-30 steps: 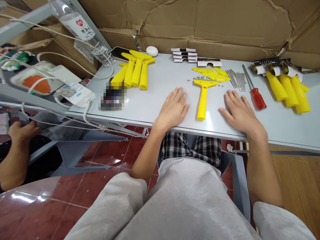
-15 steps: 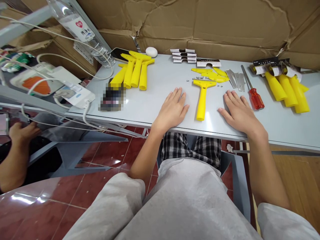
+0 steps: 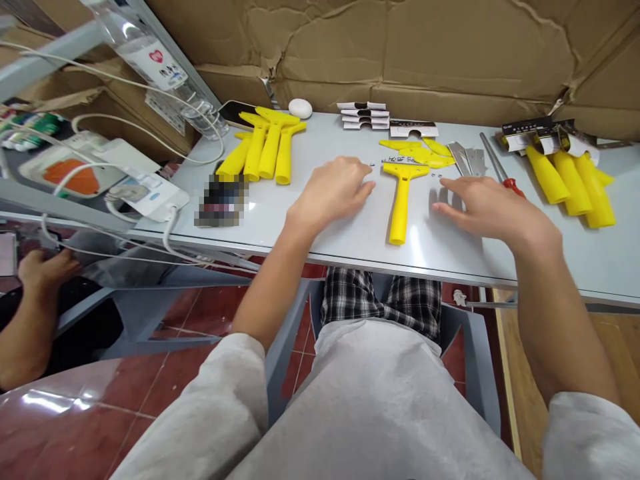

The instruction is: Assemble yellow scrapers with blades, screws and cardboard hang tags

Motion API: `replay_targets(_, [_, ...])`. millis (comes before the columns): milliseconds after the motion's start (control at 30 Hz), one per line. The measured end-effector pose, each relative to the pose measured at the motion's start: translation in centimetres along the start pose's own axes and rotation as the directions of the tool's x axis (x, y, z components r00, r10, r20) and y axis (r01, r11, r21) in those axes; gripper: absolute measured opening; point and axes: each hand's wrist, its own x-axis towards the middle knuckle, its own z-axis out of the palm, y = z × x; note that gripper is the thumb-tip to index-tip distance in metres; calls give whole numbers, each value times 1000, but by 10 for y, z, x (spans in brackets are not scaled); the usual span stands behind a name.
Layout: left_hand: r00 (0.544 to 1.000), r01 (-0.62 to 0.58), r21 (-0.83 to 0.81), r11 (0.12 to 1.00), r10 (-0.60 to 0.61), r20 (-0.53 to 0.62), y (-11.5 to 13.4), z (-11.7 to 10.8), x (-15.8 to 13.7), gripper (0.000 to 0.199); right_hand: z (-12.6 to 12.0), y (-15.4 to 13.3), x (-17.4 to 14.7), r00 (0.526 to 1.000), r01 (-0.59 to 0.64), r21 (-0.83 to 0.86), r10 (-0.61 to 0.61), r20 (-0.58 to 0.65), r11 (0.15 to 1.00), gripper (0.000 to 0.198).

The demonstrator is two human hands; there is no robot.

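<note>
R hand (image 3: 493,205) hides pt of red screwdriver hndl (image 3: 511,185).

Person wears a light-grey shirt (image 3: 380,393), faintly mottled, loose short sleeves (image 3: 215,387); black-and-white plaid bottoms (image 3: 349,297). Left hand (image 3: 330,190), right hand (image 3: 495,208) both bare.

Four leftmost yellow handles (image 3: 270,153), one central handle (image 3: 399,210), one screwdriver (image 3: 494,157) and one bottle (image 3: 159,65) show.
</note>
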Motion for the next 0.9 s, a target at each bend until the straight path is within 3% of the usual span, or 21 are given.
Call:
replay_targets(167, [992,-121,-49,991,119,-47,-43,-1,76,43,-29,-8,42,998,-3,74,8,-67,997,60])
replay_targets(333, [970,-243,-100,965,239,-47,-63,14,125,45,-23,-9,83,988,40,71,-28,-154,997,58])
replay_targets(600, [946,-312,-150,938,292,-140,-70,39,129,40,-11,6,92,969,72,93,-48,-242,993,61])
replay_targets(900, [954,-298,-138,945,290,-71,-61,45,124,41,-10,-10,85,991,67,28,-63,-120,997,60])
